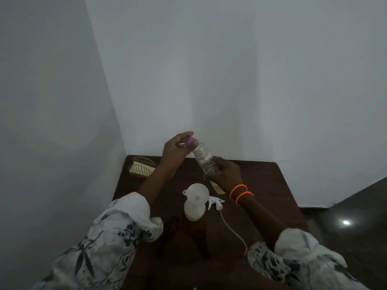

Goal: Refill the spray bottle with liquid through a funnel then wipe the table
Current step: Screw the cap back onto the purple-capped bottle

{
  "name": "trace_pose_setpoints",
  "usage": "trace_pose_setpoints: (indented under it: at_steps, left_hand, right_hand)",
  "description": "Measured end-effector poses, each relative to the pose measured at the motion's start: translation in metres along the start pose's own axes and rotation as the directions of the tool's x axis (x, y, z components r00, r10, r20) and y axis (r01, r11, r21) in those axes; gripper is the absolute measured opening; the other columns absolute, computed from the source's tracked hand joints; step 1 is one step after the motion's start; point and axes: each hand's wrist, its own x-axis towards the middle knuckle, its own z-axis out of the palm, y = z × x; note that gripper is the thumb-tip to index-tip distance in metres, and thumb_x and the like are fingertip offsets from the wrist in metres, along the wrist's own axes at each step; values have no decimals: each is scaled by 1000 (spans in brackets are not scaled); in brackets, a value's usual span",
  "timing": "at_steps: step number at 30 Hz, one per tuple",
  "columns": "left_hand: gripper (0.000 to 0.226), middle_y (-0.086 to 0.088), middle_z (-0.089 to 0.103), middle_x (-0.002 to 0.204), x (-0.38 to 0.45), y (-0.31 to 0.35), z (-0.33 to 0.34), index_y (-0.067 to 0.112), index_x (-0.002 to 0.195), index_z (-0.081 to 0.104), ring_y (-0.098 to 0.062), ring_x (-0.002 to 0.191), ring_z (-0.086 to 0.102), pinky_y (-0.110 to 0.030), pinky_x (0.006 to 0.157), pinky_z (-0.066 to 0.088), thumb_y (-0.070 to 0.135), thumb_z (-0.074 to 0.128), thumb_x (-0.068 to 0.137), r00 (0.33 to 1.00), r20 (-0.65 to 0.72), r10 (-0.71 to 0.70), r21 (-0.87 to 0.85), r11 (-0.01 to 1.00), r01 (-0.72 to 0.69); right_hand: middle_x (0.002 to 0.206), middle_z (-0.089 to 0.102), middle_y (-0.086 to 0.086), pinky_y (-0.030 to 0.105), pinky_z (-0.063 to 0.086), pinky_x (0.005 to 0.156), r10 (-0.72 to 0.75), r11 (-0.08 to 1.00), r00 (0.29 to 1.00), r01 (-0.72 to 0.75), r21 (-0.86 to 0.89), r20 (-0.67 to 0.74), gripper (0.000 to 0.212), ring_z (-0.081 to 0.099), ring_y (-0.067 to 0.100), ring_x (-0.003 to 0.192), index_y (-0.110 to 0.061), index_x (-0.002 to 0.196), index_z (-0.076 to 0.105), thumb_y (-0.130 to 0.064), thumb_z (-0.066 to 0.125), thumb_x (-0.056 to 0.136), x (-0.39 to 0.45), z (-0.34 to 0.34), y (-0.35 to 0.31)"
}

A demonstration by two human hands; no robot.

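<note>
Hands [178, 149] [225, 174] hold clear bottle [204, 156] (label unreadable).

Funnel [198, 192] sits in the spray bottle [194, 210] mid-table [272, 185], spray head [215, 203] just right, rack [142, 167] back-left, tilted bottle [204, 158] held above behind.

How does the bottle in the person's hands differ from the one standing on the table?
The clear bottle is tilted in the air, gripped by the right hand; the spray bottle stands upright on the table. The clear bottle's mouth is bare, while a funnel sits in the spray bottle's. Both are uncapped.
</note>
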Motion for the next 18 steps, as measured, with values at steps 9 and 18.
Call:
trace_pose_setpoints:
  at_steps: [9,18]
  left_hand:
    - [47,5,74,122,5,6,-5,23,129,72,-14,111,69,-37,97,59,33,84,84,989,122,81,213,971,-105]
    - [50,7,71,127,8,15,-16,29,130,71,-11,116,66,-39,101,58,26,86,82,952,303,39,317,938,-139]
  right_hand:
    - [120,71,6,32,55,92,-16,1000,1000,15,-16,-20,81,67,17,103,-16,133,62,-36,92,60,3,0,-8]
    - [117,71,6,34,56,89,-38,998,999,39,-43,27,79,67,17,98,-16,133,62,-34,92,62,5,-4,-6]
